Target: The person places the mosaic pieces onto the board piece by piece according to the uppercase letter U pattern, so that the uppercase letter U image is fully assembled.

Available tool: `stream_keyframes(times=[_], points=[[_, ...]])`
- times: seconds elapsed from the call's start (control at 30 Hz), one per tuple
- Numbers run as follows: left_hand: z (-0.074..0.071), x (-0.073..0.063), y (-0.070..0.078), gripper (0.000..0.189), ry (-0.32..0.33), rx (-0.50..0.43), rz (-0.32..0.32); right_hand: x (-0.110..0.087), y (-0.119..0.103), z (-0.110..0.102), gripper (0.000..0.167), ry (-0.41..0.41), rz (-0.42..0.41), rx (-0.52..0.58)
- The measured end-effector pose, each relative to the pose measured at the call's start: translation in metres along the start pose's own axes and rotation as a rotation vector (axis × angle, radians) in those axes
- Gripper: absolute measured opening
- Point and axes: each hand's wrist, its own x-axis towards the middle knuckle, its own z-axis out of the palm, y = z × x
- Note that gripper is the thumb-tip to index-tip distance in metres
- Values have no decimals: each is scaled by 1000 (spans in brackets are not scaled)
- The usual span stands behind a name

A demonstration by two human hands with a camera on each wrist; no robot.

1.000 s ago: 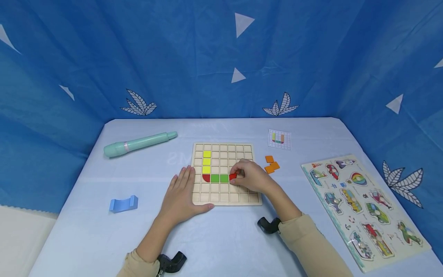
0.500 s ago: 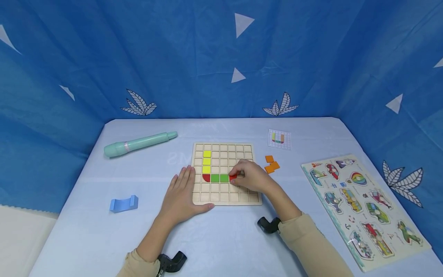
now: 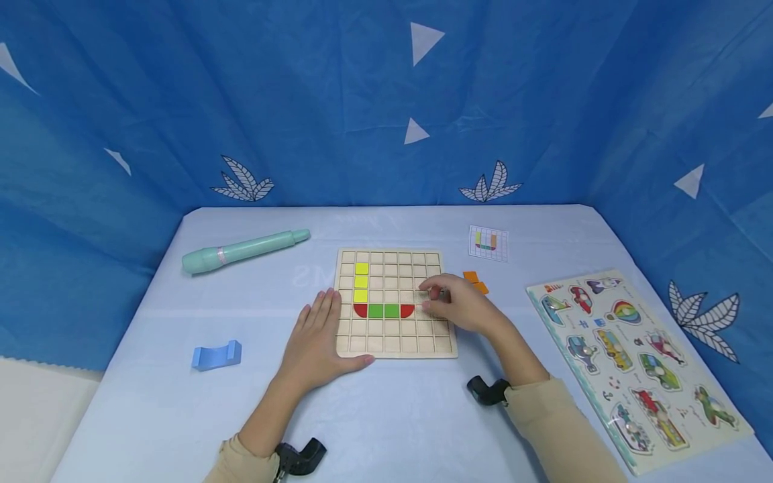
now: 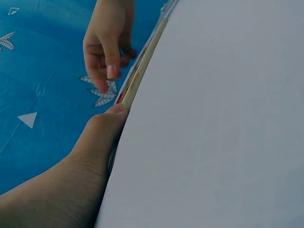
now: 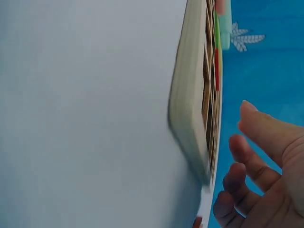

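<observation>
A wooden grid board (image 3: 392, 345) lies mid-table with coloured tiles in its cells. Yellow tiles (image 3: 360, 282) run down a left column to a red rounded tile (image 3: 360, 310). Two green tiles (image 3: 383, 310) follow, then a second red rounded tile (image 3: 407, 310). My left hand (image 3: 317, 342) lies flat with straight fingers along the board's left edge, its thumb at the front edge. Over the board's right side is my right hand (image 3: 461, 302), thumb and fingers apart and nothing between them. Orange tiles (image 3: 471, 276) lie just beyond it, partly hidden by the hand.
A small card (image 3: 488, 243) with a printed coloured U pattern lies behind the orange tiles. To the right is a picture puzzle board (image 3: 640, 369). A green microphone-shaped toy (image 3: 244, 251) and a blue cradle-shaped block (image 3: 216, 355) sit on the left. A blue curtain (image 3: 338, 100) surrounds the table.
My right hand has let go of the second red tile, which now lies in its cell beside the green ones. The hand has moved right, toward the orange tiles. My left hand stays put.
</observation>
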Motion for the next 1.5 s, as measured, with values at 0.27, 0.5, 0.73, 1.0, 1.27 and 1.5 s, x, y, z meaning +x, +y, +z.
stream_keyframes(times=[0.27, 0.5, 0.73, 1.0, 1.27, 1.5], points=[[1, 0, -1, 131, 5, -1, 2, -9, 25, -18, 30, 69, 27, -4], [2, 1, -1, 131, 6, -1, 3, -16, 41, -30, 30, 111, 73, 8], [2, 1, -1, 131, -1, -2, 2, -23, 53, -37, 27, 155, 113, -24], [0, 0, 0, 130, -3, -21, 2, -26, 61, -40, 27, 172, 131, -55], [-1, 0, 0, 130, -7, -17, 3, -25, 64, -40, 26, 167, 136, -56], [-1, 0, 0, 130, -4, -14, 4, -24, 67, -39, 25, 157, 114, -66]])
